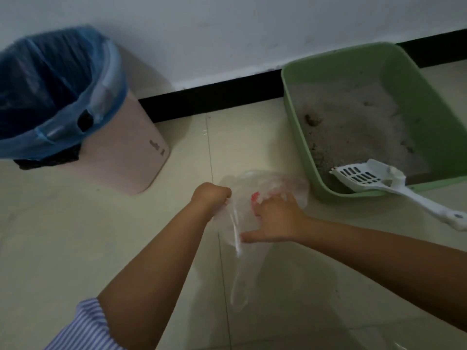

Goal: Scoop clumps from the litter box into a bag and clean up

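Striped sleeve [86,324] at bottom left, bare forearm running up from it. Left hand [212,194] fisted, gripping the edge of a clear bag [265,183]. Right hand [274,218] on the bag just beside it, fingers curled into the plastic, thumb stuck out toward the left; looks like a pinch on the film. The two hands are close but not touching, bag spread between them. Small red mark on the bag near the right fingers. A loose strip of the bag hangs down toward the camera below the hands. Bag sits over the tile floor [75,236], just beside the near left corner of the litter box [429,102].

Litter box green, against the wall at right, grey litter inside, darker clumps near its left wall. White scoop [366,176] lies across the box's near rim, slotted head inside over the litter, handle sticking out over the floor to the right.

Pink bin [121,147] with blue liner at left by the wall, well apart from the bag.
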Motion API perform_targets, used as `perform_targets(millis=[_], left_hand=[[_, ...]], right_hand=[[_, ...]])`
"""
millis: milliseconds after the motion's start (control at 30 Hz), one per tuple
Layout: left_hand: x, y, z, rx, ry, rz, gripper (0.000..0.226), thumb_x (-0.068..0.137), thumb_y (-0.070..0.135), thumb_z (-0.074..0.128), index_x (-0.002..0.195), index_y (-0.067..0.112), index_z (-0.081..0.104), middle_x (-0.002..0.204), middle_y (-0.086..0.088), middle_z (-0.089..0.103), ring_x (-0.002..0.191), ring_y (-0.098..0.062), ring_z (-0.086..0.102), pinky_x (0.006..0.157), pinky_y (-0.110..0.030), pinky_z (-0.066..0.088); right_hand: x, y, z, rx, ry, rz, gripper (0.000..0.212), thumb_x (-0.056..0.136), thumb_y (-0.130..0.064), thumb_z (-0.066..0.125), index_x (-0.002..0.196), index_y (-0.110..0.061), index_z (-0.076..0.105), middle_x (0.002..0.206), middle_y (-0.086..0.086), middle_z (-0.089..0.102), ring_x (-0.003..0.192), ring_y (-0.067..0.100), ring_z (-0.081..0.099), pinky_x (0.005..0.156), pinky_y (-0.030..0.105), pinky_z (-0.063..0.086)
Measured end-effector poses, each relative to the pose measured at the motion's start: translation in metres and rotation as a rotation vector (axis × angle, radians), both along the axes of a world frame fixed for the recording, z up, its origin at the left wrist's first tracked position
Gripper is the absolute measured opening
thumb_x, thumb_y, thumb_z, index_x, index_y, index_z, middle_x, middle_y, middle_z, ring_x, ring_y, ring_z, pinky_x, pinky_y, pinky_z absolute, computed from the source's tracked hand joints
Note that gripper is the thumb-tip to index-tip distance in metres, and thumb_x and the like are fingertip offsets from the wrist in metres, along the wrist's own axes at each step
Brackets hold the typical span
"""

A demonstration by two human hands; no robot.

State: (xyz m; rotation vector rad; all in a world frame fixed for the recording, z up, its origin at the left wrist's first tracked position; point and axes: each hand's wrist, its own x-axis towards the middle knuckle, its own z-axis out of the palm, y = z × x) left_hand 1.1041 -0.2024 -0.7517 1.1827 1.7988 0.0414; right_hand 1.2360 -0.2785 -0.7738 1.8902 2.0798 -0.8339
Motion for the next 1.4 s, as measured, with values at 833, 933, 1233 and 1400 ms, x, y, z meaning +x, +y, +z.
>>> perform_targets(millis=[833,933,1233,1400], left_hand=[[0.042,0.019,0.049,0.095,-0.459,0.046,0.021,0.092,0.017,0.057,0.072,0.010,0.060,0.072,-0.008,0.061,0.063,-0.020,0.057,0.061,-0.026,0.047],[0.045,0.019,0.055,0.092,-0.537,-0.006,0.025,0.092,0.018,0.055,0.069,0.012,0.062,0.075,-0.009,0.062,0.072,-0.023,0.058,0.073,-0.033,0.050],[0.024,0.027,0.045,0.098,-0.525,-0.124,0.026,0.086,-0.004,0.056,0.066,0.013,0.057,0.062,0.000,0.059,0.057,-0.012,0.054,0.058,-0.022,0.045],[0.012,0.025,0.007,0.384,-0.002,-0.182,0.034,0.078,-0.014,0.038,0.067,0.016,0.049,0.066,0.002,0.046,0.060,-0.014,0.042,0.050,-0.022,0.034]], right_hand=[[0.038,0.017,0.050,0.112,0.369,-0.358,0.072,0.069,-0.068,0.058,0.119,-0.016,0.056,0.107,0.001,0.061,0.095,0.017,0.058,0.075,0.024,0.042],[0.037,0.019,0.047,0.222,0.091,-0.194,0.069,0.068,-0.072,0.052,0.109,-0.016,0.055,0.103,0.004,0.061,0.093,0.024,0.059,0.073,0.033,0.047],[0.077,0.039,0.041,0.164,0.148,-0.537,0.021,0.085,-0.003,0.049,0.064,-0.009,0.049,0.066,0.009,0.049,0.074,0.026,0.050,0.064,0.028,0.039],[0.081,0.051,0.057,0.141,0.787,-0.850,0.034,0.082,0.018,0.045,0.057,-0.004,0.046,0.050,0.012,0.054,0.037,0.011,0.057,0.039,0.016,0.050]])
